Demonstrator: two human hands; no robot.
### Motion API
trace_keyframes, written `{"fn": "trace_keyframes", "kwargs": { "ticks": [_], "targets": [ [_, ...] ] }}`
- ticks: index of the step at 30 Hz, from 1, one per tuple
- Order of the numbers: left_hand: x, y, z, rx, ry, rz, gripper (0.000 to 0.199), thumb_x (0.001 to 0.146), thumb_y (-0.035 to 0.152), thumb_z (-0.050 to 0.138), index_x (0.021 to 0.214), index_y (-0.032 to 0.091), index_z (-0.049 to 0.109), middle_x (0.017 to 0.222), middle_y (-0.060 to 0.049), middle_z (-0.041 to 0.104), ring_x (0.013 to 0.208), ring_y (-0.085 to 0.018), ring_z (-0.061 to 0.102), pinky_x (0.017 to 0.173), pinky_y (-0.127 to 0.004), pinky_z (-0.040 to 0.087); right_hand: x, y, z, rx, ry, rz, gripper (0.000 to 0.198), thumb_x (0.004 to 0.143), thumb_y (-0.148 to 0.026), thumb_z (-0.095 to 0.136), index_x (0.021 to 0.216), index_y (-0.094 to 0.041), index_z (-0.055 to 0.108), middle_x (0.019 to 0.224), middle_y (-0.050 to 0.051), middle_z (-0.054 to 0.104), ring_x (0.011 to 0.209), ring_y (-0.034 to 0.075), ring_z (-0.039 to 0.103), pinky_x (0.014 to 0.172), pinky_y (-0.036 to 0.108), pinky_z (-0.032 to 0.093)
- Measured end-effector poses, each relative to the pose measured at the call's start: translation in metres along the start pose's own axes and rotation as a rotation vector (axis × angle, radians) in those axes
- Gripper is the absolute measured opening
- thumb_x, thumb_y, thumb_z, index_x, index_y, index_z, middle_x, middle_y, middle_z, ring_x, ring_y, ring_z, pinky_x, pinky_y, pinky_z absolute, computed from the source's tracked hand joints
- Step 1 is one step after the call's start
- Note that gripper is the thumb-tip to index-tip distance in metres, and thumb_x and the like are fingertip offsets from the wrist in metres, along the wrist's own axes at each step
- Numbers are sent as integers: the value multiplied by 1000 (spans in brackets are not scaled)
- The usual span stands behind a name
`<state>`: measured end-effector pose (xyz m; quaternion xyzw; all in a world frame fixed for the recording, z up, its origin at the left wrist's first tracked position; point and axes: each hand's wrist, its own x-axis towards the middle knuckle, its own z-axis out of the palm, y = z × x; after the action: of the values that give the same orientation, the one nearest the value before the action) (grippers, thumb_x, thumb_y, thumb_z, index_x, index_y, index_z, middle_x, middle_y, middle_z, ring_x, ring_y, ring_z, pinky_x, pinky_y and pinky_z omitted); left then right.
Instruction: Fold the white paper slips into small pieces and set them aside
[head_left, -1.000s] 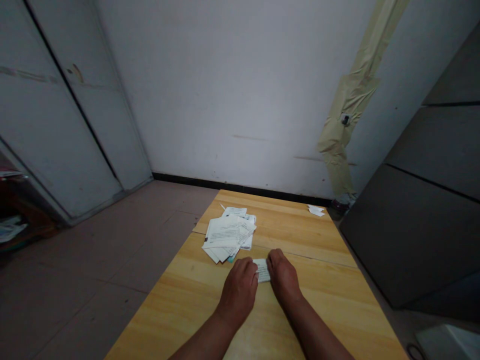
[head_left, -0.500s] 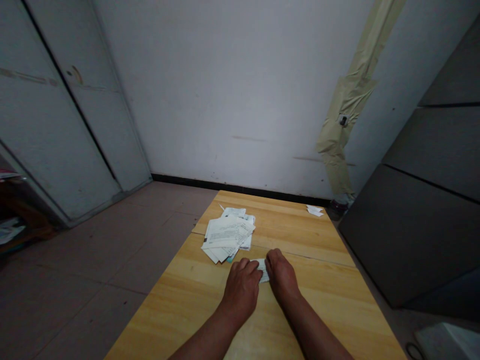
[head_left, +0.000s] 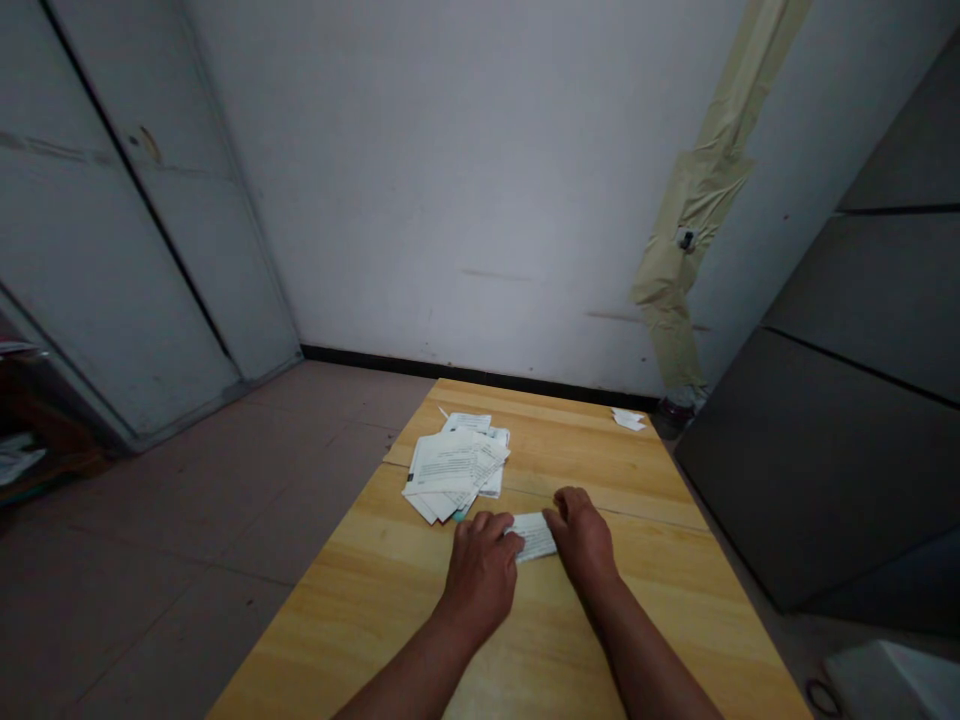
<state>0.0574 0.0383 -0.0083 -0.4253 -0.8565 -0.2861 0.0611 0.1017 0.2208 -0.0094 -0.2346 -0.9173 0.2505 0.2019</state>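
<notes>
Left hand (head_left: 484,565) held the slip (head_left: 535,536) at nine o'clock, probably steadying it; right hand (head_left: 585,537) touched three o'clock, its grip unclear.

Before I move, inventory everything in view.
printed slip: one, white, between the hands
printed papers: one pile, whitish, table's left side
paper scraps: one cluster, white, table's far right corner
table: one, yellowish, centre
wall: one, whitish, behind table
tape: one run, beige, wall's right
wall fitting: one, dark, amid tape
cabinet doors: two, pale grey, left
panelled unit: one, dark grey, right
skirting: one, black, wall's foot
floor: one, brownish, left
clutter: uncountable, dim, left edge
boxlike object: one, pale, lower right
left hand: one, slip's left end
right hand: one, slip's right end
</notes>
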Motion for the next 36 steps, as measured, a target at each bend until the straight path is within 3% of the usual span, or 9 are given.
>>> {"fn": "trace_keyframes", "kwargs": {
  "ticks": [5, 7, 9, 11, 17, 24, 31, 36],
  "targets": [
    [1, -1, 1, -9, 14, 1, 25, 81, 7, 54, 92, 25, 68, 116, -2, 65, 104, -23, 52, 85, -42, 36, -3, 2, 0, 332, 15, 105, 26, 76, -31, 58, 96, -17, 64, 93, 8, 67, 83, 22, 65, 75, 32, 52],
    [2, -1, 1, -8, 6, -5, 24, 82, 8, 53, 91, 25, 68, 115, -2, 65, 104, -23, 52, 85, -42, 36, -11, -2, 3, 299, -43, 18, 37, 68, -26, 62, 104, -16, 65, 108, 11, 67, 99, 25, 64, 88, 36, 51],
    [2, -1, 0, -10, -3, -13, 23, 83, 9, 54, 91, 25, 68, 115, -3, 65, 105, -24, 52, 85, -42, 36, -20, -7, 7, 177, -57, -26, 54, 63, -24, 66, 116, -15, 63, 129, 15, 59, 122, 31, 53, 105, 42, 42],
    [2, 0, 0, -11, -9, -16, 22, 83, 9, 54, 91, 24, 68, 115, -3, 65, 105, -24, 52, 85, -42, 36, -28, -10, 11, 84, -88, -32, 61, 63, -23, 66, 122, -12, 62, 138, 18, 53, 130, 34, 47, 109, 45, 37],
    [1, 0, -1, -4, -3, -15, 24, 84, 9, 53, 93, 25, 68, 116, -4, 65, 106, -24, 52, 87, -43, 36, -35, -13, 18, 11, -40, -44, 60, 66, -18, 65, 125, -11, 61, 140, 20, 52, 130, 35, 46, 109, 48, 38],
    [2, 0, -2, -33, -13, -41, 27, 81, 7, 54, 93, 26, 70, 117, -3, 65, 107, -23, 52, 87, -42, 37, -30, 6, 16, 128, -20, -38, 63, 61, -6, 55, 123, -13, 60, 140, 17, 51, 132, 29, 46, 110, 43, 39],
    [0, -9, 1, -101, -46, -41, 44, 72, -1, 51, 99, 27, 70, 123, -2, 64, 114, -23, 51, 92, -43, 36, -27, 24, 10, 304, -67, -36, 67, 57, -3, 47, 122, -15, 62, 143, 14, 49, 134, 24, 47, 111, 40, 39],
    [-2, -13, 1, -109, -60, -31, 50, 71, -2, 48, 104, 28, 70, 126, -3, 63, 116, -23, 50, 93, -44, 36, -27, 23, 8, 253, -74, -41, 63, 62, -4, 48, 122, -14, 63, 141, 15, 51, 134, 25, 46, 112, 42, 37]
  ]
}}
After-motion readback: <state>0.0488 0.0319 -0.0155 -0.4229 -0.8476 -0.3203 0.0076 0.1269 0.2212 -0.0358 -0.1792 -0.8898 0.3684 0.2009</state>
